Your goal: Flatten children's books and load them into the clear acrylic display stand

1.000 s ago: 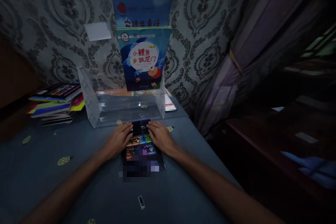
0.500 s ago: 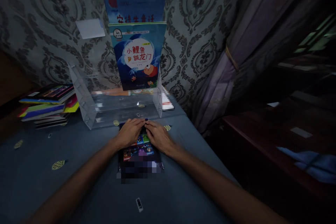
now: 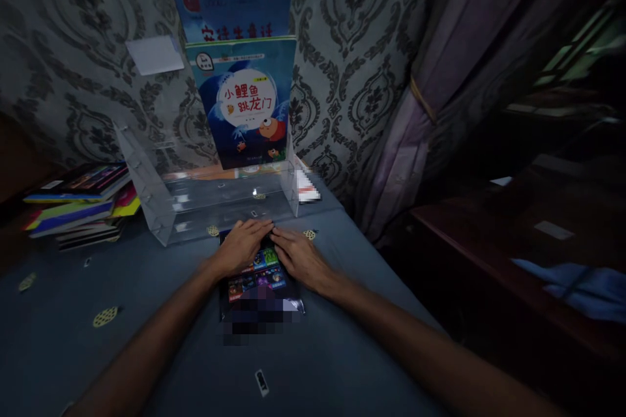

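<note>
A dark, glossy book or booklet (image 3: 257, 281) with small colourful pictures on its cover lies on the blue tablecloth (image 3: 161, 378); its near part is blurred by pixelation. My left hand (image 3: 240, 249) rests on the far left part of it, with the fingers stretched flat toward the middle. From the other side, my right hand (image 3: 299, 257) lies over the far right part, fingers also extended. The fingertips of both hands almost meet near the book's far edge. Both thumbs are hard to make out.
Just beyond my hands stands a clear acrylic book rack (image 3: 161, 218). In it, a blue fish picture book (image 3: 249, 104) leans before a taller blue book (image 3: 235, 3). A stack of books (image 3: 78, 202) sits at the left. The table's right edge slants beside a purple curtain (image 3: 391, 163).
The camera view has shifted slightly, so the rack and its books appear a little further left. My hands stay on the dark book in nearly the same pose.
</note>
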Demonstrator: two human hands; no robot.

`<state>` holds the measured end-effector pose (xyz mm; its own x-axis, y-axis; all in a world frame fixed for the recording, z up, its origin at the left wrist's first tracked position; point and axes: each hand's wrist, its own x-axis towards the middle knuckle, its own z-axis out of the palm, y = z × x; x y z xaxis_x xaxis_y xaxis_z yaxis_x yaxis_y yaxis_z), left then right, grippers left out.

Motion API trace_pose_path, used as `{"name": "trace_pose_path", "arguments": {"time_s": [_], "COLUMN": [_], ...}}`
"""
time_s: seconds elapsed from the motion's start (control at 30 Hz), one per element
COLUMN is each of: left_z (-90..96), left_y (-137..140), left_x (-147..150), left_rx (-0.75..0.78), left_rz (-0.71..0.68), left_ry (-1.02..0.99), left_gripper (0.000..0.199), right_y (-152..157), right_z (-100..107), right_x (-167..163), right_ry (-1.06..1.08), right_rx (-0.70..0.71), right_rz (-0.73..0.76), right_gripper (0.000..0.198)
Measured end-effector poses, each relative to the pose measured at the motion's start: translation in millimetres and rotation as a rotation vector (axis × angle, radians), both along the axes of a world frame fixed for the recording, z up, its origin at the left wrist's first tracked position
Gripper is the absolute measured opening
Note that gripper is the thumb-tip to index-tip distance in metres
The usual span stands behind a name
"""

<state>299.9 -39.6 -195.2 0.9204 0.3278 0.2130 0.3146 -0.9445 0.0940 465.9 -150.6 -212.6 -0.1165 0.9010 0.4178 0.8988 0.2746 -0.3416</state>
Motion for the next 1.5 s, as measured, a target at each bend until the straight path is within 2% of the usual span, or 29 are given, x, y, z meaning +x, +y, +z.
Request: {"name": "trace_pose_path", "arguments": {"time_s": [0.2, 0.53, 0.8, 1.0, 1.13, 1.27, 1.37, 1.5], "left_z": [3.1, 5.4, 3.1, 7.2, 7.2, 6.3, 8.5, 13.4], "left_y": [3, 0, -1, -3, 0, -4, -9, -13], "left_x": [0, 1, 2, -4, -8, -6, -6, -11], "left_rx": [0.001, -0.001, 0.002, -0.065, -0.102, -0.073, -0.066, -0.128], "left_rz": [-0.026, -0.046, -0.06, -0.077, -0.124, -0.106, -0.095, -0.129], "left_ry": [0.051, 0.054, 0.061, 0.046, 0.046, 0.061, 0.07, 0.102], "left_gripper": [0.049, 0.05, 0.05, 0.041, 0.042, 0.043, 0.046, 0.045], "right_y": [-17, -17, -19, -25, -37, -47, -49, -48], "right_z": [-6, -2, 6, 0, -1, 2, 4, 7], "right_x": [9, 18, 17, 13, 11, 10, 10, 11], "right_ry": [0.014, 0.006, -0.057, -0.026, 0.008, 0.017, 0.004, -0.003], "right_rx": [0.012, -0.027, -0.017, -0.003, -0.004, -0.011, -0.017, -0.007], "right_rz": [0.069, 0.14, 0.16, 0.134, 0.131, 0.139, 0.142, 0.144], "right_gripper": [0.035, 0.036, 0.029, 0.033, 0.035, 0.035, 0.034, 0.033]}}
